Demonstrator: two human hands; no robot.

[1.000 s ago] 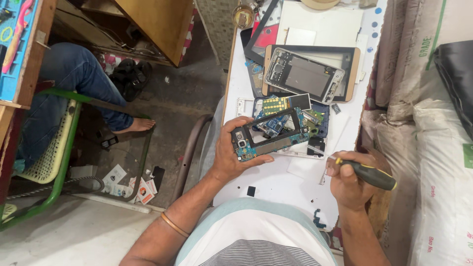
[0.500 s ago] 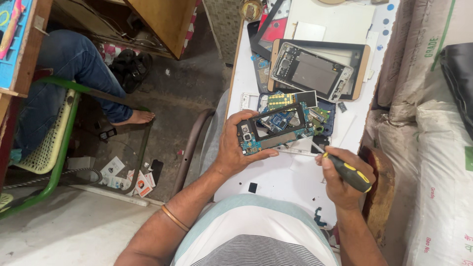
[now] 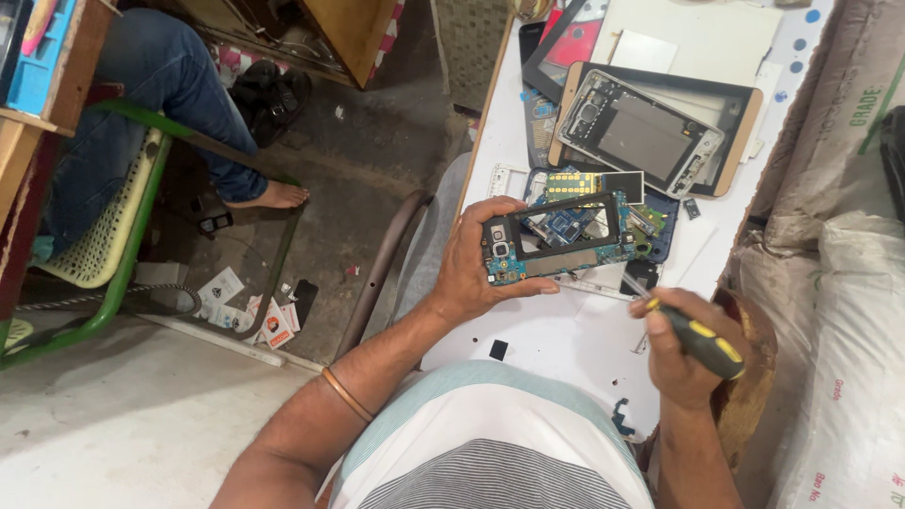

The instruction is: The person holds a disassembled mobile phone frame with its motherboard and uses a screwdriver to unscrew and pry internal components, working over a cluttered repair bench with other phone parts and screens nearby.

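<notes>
Phone mid-frame (image 3: 556, 247), blue board visible along its edges, sits clamped in the left hand (image 3: 481, 269), thumb along the bottom edge, fingers wrapped behind. It's held just above the white worktable (image 3: 556, 339), over a heap of loose boards and parts (image 3: 603, 203).

Change vs a second ago: frame has lifted off the heap and tilted up toward the person. Right hand (image 3: 688, 353) has swung in; its screwdriver (image 3: 693, 330), black-yellow handle in a closed fist, now has the tip near the frame's lower right corner. Contact between tip and frame: can't tell. Reads as lining up on a fastener at that corner.

Room: tight on the far side, with a gold-edged phone shell (image 3: 650, 127) and a tablet bezel (image 3: 566, 38) stacked behind the heap. Sacks (image 3: 848, 311) crowd the right edge, close to the right elbow. Bare tabletop between frame and torso is the only free zone. Table's left edge drops to floor; another person's leg (image 3: 189, 113) and green chair (image 3: 123, 236) sit well apart.
</notes>
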